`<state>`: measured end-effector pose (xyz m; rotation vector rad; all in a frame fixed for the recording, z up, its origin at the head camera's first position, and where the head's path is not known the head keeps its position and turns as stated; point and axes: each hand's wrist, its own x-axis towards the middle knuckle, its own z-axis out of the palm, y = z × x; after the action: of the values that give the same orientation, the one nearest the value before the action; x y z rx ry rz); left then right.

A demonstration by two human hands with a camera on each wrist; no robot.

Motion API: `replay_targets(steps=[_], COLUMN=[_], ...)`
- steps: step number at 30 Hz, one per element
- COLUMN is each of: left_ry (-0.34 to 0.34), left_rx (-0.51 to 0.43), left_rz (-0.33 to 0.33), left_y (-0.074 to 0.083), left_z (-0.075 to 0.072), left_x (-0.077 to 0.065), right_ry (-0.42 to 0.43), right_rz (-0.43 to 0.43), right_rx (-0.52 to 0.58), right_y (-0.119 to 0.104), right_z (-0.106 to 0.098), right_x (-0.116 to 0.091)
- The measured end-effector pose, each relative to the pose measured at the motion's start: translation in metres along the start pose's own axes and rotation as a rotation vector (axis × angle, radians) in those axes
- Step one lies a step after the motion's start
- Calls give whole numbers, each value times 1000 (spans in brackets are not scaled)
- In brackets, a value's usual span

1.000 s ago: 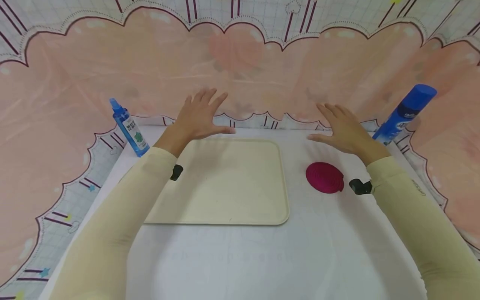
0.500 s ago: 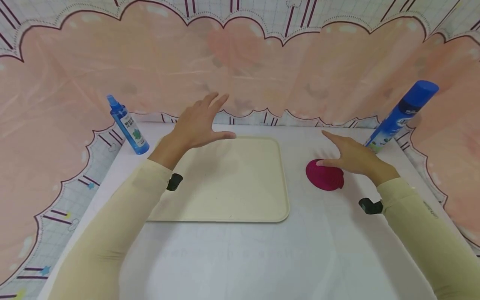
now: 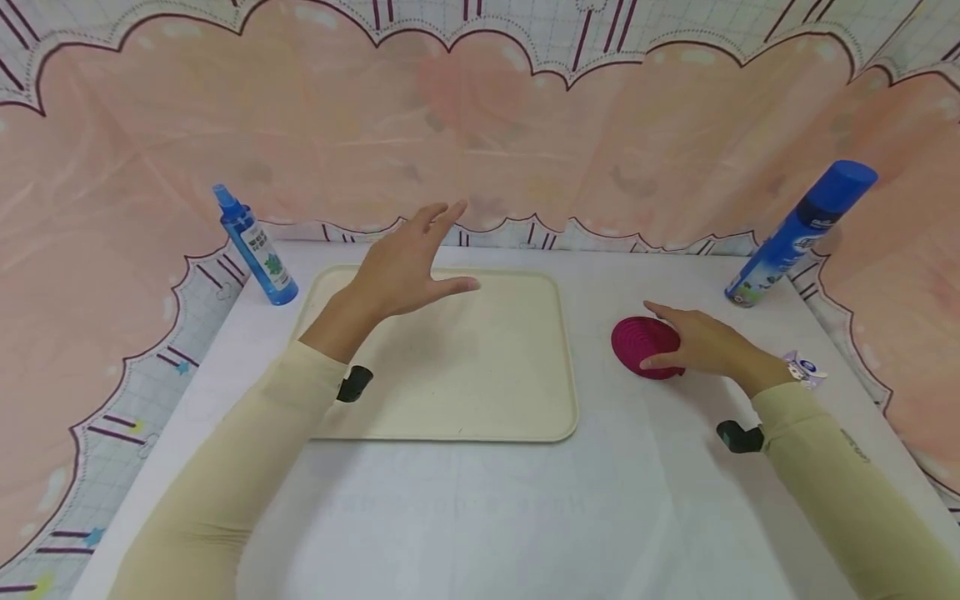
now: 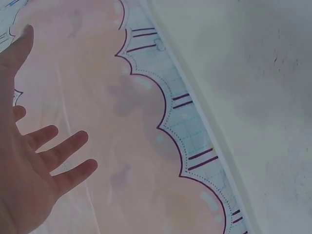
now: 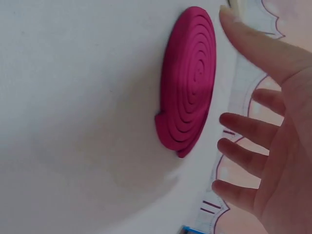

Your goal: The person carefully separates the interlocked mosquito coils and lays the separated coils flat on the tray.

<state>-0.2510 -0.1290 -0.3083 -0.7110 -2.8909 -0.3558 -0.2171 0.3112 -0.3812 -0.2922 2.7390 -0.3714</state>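
A magenta mosquito coil (image 3: 639, 340), a flat spiral disc, lies on the white table to the right of a cream tray. My right hand (image 3: 708, 346) hovers over its right side in the head view, thumb and fingers spread. Seen in the right wrist view, the fingers and thumb (image 5: 248, 39) stand apart from the coil (image 5: 187, 83), and nothing is between them. Above the cream tray (image 3: 487, 408) hangs my left hand (image 3: 401, 271), palm facing right and fingers extended. The left wrist view shows that hand (image 4: 34, 170) holding nothing.
A blue spray bottle (image 3: 262, 257) stands at the table's back left. At the back right is a tall blue aerosol can (image 3: 798, 233). A small white and purple packet (image 3: 805, 369) lies beside my right wrist. Patterned pink cloth (image 3: 480, 142) surrounds the table.
My right hand has come down and toward me from beyond the coil to above its right side, uncovering the can's base and the small packet. The left hand has lowered slightly over the tray.
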Motion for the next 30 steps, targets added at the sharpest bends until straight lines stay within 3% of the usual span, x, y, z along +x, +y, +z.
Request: replay_targets(steps=[15, 22, 30], left_ry=[-71, -103, -136], left_rx=[-85, -119, -206], left_rz=[72, 103, 116], left_y=[41, 58, 69], left_z=[33, 49, 64], left_x=[-1, 1, 2], right_ry=[-1, 24, 79], right_rz=[3, 34, 49], right_rx=[31, 21, 98], right_y=[9, 11, 9], right_z=[15, 15, 5], right_x=[4, 6, 5])
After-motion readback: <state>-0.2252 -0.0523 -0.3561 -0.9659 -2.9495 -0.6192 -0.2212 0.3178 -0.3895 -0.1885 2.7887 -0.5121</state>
